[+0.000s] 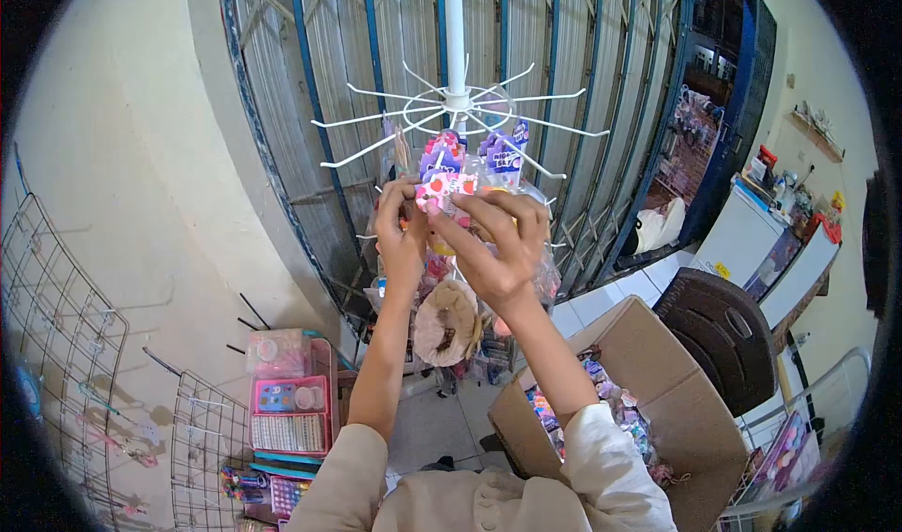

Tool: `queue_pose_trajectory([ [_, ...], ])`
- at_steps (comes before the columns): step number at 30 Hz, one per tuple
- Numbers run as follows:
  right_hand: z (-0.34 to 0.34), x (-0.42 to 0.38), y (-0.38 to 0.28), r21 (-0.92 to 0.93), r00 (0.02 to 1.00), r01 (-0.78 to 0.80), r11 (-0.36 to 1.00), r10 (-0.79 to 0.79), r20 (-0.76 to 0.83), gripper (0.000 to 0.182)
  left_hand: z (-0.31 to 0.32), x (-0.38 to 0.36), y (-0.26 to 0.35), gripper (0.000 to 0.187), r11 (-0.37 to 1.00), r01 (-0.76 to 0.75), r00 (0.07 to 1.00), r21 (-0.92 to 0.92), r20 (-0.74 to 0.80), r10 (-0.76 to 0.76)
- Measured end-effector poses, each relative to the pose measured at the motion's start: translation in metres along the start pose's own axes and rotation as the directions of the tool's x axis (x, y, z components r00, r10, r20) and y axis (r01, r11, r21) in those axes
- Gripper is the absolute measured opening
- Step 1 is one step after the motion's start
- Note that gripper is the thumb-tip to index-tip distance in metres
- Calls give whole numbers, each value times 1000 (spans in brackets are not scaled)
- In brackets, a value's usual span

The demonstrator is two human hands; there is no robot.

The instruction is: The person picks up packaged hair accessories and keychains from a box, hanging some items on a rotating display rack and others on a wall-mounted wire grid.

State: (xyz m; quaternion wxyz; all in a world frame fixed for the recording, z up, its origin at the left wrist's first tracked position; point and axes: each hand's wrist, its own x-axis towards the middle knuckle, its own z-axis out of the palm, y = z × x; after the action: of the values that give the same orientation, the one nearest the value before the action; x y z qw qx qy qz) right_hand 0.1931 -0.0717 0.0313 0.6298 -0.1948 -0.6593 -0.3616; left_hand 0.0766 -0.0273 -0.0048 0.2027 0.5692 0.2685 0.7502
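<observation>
A small pink card with red and white print is held up in front of the rack between my two hands. My left hand pinches its left edge, and my right hand has its fingers closed on the right side. Behind it stands a white rotating display rack with bare prongs on its top ring. Purple header cards of packaged goods hang just beyond my fingers. Lower on the rack is a fluffy beige loop, below and between my forearms. Whatever hangs from the pink card is hidden by my hands.
To my right an open cardboard box holds many small packets, with a dark brown plastic chair beside it. Wire grid racks and pink trays line the left. A folding metal gate stands behind the rack.
</observation>
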Motion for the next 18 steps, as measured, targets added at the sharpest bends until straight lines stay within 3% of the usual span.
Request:
queue_pose_trajectory([
  [1, 2, 0, -1, -4, 1000, 2, 1000, -2, 7, 28, 1, 1, 3, 15, 1000, 0, 1000, -4, 3, 0],
  [3, 7, -4, -2, -14, 1000, 2, 1000, -2, 3, 28, 2, 1, 8, 20, 979, -97, 995, 181, -18, 102],
  [9, 4, -6, -9, -39, 997, -68, 997, 70, 45, 29, 3, 2, 6, 22, 957, -122, 989, 262, -52, 140],
  [13, 7, -12, -8, -109, 993, -109, 988, 114, 39, 28, 3, 1, 2, 23, 933, -146, 988, 328, 8, 152],
  [15, 9, -15, -10, -124, 991, -114, 986, 121, 50, 28, 9, -4, 6, 24, 975, -118, 974, 188, -167, 150],
  [16, 11, -18, -13, -162, 988, -121, 979, 135, 80, 27, 10, -8, 8, 24, 975, -119, 975, 185, -161, 150],
  [18, 14, -26, -17, -195, 977, -138, 971, 166, 133, 28, 11, -21, 11, 24, 988, -151, 889, -28, -441, 123],
])
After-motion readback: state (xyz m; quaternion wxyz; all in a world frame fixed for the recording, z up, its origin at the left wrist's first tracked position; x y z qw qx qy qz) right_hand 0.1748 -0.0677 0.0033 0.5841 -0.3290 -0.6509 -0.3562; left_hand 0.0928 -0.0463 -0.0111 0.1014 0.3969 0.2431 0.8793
